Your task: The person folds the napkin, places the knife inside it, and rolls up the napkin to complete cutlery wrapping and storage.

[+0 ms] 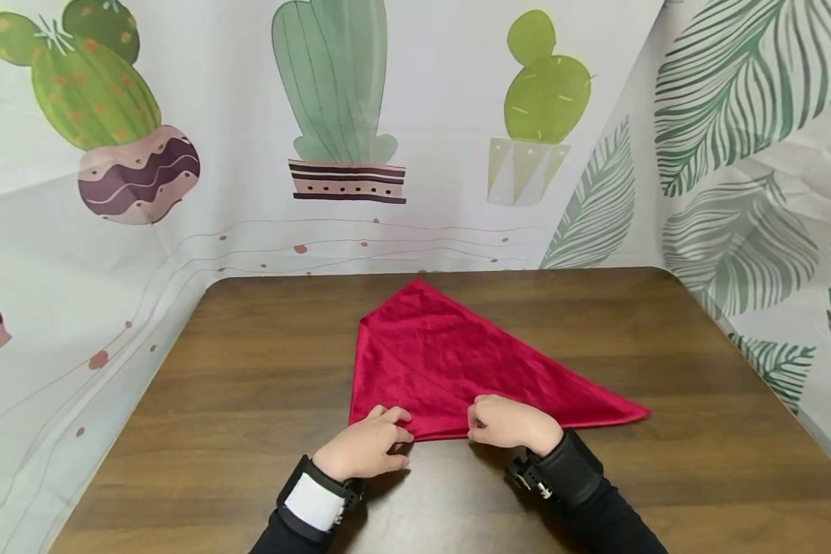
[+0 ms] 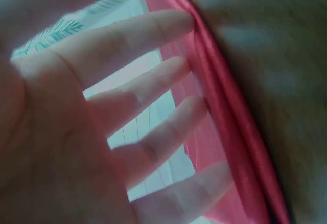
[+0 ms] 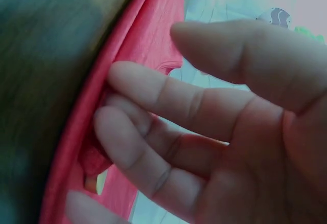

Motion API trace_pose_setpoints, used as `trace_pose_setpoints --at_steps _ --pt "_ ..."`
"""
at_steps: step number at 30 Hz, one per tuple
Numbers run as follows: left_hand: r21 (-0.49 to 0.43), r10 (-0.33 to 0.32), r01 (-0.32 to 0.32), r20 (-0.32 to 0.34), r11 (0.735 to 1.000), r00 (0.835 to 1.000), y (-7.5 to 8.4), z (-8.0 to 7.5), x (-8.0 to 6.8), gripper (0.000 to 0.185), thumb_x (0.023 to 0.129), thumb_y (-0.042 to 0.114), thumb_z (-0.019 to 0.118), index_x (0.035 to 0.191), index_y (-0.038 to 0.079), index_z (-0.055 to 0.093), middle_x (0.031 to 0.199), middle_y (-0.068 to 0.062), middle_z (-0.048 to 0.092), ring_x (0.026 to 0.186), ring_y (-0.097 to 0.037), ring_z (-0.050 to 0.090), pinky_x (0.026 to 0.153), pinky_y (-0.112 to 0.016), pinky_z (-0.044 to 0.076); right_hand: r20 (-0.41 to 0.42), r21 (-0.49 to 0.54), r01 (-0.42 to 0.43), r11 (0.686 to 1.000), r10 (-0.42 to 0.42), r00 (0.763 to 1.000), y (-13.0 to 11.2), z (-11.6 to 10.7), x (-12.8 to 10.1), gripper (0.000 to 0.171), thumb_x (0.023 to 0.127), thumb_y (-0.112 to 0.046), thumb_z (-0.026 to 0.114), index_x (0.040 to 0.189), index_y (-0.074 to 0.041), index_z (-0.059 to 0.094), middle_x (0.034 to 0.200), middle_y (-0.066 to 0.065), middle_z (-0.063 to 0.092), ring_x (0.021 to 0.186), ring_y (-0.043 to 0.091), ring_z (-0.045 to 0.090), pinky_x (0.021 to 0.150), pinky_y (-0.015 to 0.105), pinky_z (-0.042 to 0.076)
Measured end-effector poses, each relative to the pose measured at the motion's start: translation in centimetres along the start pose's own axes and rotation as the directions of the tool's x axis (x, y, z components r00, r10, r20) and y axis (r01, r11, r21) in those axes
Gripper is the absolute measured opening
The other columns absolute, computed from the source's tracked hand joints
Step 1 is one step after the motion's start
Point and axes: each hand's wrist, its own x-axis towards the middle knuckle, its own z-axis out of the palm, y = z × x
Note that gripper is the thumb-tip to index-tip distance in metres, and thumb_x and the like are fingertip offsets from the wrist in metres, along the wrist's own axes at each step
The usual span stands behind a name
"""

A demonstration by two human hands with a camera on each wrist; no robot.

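Fingers (image 1: 388, 419) of both hands flat on red cloth (image 1: 450, 362), bare wooden table (image 1: 249, 385) around.

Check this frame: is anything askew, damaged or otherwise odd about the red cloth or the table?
Nothing stands out. The red cloth lies flat on the wooden table, folded into a rough triangle with light creases only. The left hand and right hand touch its near edge; no tear or spill shows.

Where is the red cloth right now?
In the head view the red cloth lies folded on the middle of the brown table, its near edge under the left hand and right hand.
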Motion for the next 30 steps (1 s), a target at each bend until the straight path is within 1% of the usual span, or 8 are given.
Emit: trace_pose_setpoints --at_steps 4,8,11,14,20,24,26,30 --pt "0.022 0.003 -0.002 -0.061 1.000 0.998 -1.4 -0.5 -0.6 0.019 0.079 0.015 0.061 0.093 0.003 0.067 0.105 -0.013 0.053 0.095 -0.026 0.050 0.082 -0.033 0.041 -0.082 -0.037 0.055 0.998 -0.058 0.995 -0.3 0.4 0.2 0.014 0.079 -0.009 0.061 0.067 -0.014 0.054 0.064 -0.009 0.044 0.063 0.006 0.042 0.060 0.020 0.039" --pt "0.021 -0.084 0.086 -0.102 0.996 0.991 -2.9 -1.0 -1.1 0.019 0.079 0.006 0.061 0.095 -0.004 0.065 0.108 -0.019 0.054 0.101 -0.030 0.052 0.086 -0.037 0.041 -0.131 -0.125 0.123 0.985 -0.139 0.982 -1.3 0.9 0.5 0.004 0.079 -0.011 0.063 0.083 -0.010 0.062 0.080 -0.003 0.052 0.076 0.012 0.049 0.069 0.022 0.043" --pt "0.016 -0.122 0.124 -0.079 0.992 0.989 -3.7 -1.0 -1.2 0.020 0.079 0.002 0.061 0.096 -0.006 0.063 0.111 -0.022 0.053 0.104 -0.033 0.050 0.087 -0.040 0.040 -0.074 -0.165 0.119 0.979 -0.133 0.988 -2.0 1.2 0.5 0.020 0.077 -0.013 0.065 0.096 -0.009 0.064 0.095 0.003 0.054 0.088 0.018 0.051 0.074 0.026 0.044" --pt "-0.006 -0.132 0.132 -0.045 0.991 0.990 -4.0 -0.8 -1.2 0.021 0.078 0.001 0.061 0.098 -0.006 0.063 0.114 -0.022 0.051 0.107 -0.035 0.048 0.088 -0.041 0.039 -0.014 -0.179 0.090 0.980 -0.094 0.995 -2.7 1.3 0.3 0.028 0.074 -0.012 0.068 0.101 -0.008 0.063 0.102 0.006 0.052 0.091 0.021 0.049 0.069 0.029 0.044" --pt "-0.038 -0.189 0.190 0.024 0.981 0.982 -4.0 -1.0 -0.8 0.029 0.072 0.001 0.066 0.101 -0.005 0.062 0.117 -0.021 0.050 0.110 -0.035 0.045 0.090 -0.041 0.037 0.008 -0.215 0.069 0.974 -0.069 0.998 -2.9 1.2 0.2 0.028 0.072 -0.013 0.071 0.099 -0.010 0.065 0.101 0.003 0.051 0.087 0.018 0.047 0.062 0.025 0.041" --pt "-0.003 -0.267 0.269 0.112 0.963 0.957 -4.5 -1.7 0.2 0.040 0.070 0.005 0.071 0.107 -0.005 0.060 0.122 -0.019 0.047 0.115 -0.032 0.043 0.092 -0.037 0.036 -0.003 -0.222 0.080 0.972 -0.082 0.997 -2.7 1.3 0.2 0.026 0.071 -0.013 0.071 0.097 -0.010 0.065 0.099 0.002 0.051 0.085 0.017 0.046 0.061 0.022 0.040" --pt "0.021 -0.312 0.312 0.152 0.950 0.938 -5.1 -2.0 1.0 0.046 0.069 0.007 0.072 0.111 -0.005 0.057 0.126 -0.019 0.044 0.117 -0.030 0.040 0.093 -0.035 0.035 -0.007 -0.222 0.078 0.972 -0.082 0.997 -2.6 1.3 0.3 0.026 0.071 -0.012 0.071 0.096 -0.009 0.066 0.097 0.001 0.051 0.084 0.017 0.045 0.061 0.022 0.040" --pt "0.072 -0.356 0.348 0.186 0.935 0.916 -6.7 -2.6 2.5 0.053 0.070 0.009 0.073 0.116 -0.007 0.053 0.129 -0.021 0.041 0.121 -0.030 0.036 0.096 -0.035 0.032 -0.001 -0.210 0.068 0.975 -0.070 0.998 -2.6 1.4 0.4 0.027 0.070 -0.010 0.072 0.097 -0.009 0.066 0.096 0.000 0.050 0.084 0.016 0.044 0.060 0.022 0.040"
